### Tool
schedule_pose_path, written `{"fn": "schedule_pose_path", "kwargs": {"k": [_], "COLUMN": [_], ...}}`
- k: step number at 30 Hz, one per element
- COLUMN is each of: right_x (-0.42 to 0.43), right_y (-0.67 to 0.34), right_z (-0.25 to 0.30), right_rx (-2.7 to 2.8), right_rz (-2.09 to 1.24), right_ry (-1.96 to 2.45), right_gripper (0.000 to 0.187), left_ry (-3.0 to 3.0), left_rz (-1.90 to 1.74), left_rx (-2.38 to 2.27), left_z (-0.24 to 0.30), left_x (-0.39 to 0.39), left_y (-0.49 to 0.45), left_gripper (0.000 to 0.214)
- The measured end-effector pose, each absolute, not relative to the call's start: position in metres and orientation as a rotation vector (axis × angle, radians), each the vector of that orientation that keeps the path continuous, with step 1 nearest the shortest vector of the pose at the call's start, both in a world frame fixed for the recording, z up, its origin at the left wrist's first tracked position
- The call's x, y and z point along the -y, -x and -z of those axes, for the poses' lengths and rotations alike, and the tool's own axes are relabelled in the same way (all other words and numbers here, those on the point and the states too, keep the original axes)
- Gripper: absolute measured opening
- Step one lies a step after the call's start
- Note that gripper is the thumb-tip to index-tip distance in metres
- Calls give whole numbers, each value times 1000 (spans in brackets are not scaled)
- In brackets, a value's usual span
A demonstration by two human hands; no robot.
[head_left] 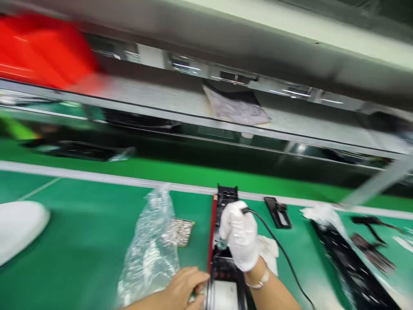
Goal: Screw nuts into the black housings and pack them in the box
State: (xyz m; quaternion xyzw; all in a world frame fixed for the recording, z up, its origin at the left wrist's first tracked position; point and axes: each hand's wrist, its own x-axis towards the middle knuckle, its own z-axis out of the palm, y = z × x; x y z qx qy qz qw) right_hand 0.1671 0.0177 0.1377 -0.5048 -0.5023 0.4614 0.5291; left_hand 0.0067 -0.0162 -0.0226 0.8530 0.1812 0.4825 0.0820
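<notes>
My right hand (240,237), in a white glove, is closed round a small corded tool (245,210) whose black cable (284,254) trails off to the lower right. It presses the tool down onto a long black part with a red edge (222,267) lying on the green mat (80,241). My bare left hand (182,286) rests at the part's near left side, fingers curled against it. The picture is smeared by motion.
A crumpled clear plastic bag (151,245) and a small tray of metal pieces (179,231) lie left of the part. A white cloth (269,249), more black parts (348,258) and a small black piece (278,212) lie to the right. A white object (19,228) sits far left. Metal shelves (206,112) run behind.
</notes>
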Motion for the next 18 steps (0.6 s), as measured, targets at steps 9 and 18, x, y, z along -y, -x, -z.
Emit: {"fn": "schedule_pose_path", "kwargs": {"k": [9,18], "right_x": [-25,-22], "right_y": [-180,-177], "right_z": [-118,-123], "right_rx": [1322,1314], "right_rz": [-936,-989], "right_ry": [1042,1007], "right_gripper": [72,69], "left_ry": [-2625,-2562], "left_rz": [-1273,-1402], "left_rx": [-587,-542], "left_z": [89,50], "left_x": [-4,3], "left_y": [-11,-9], "left_gripper": [47,39]}}
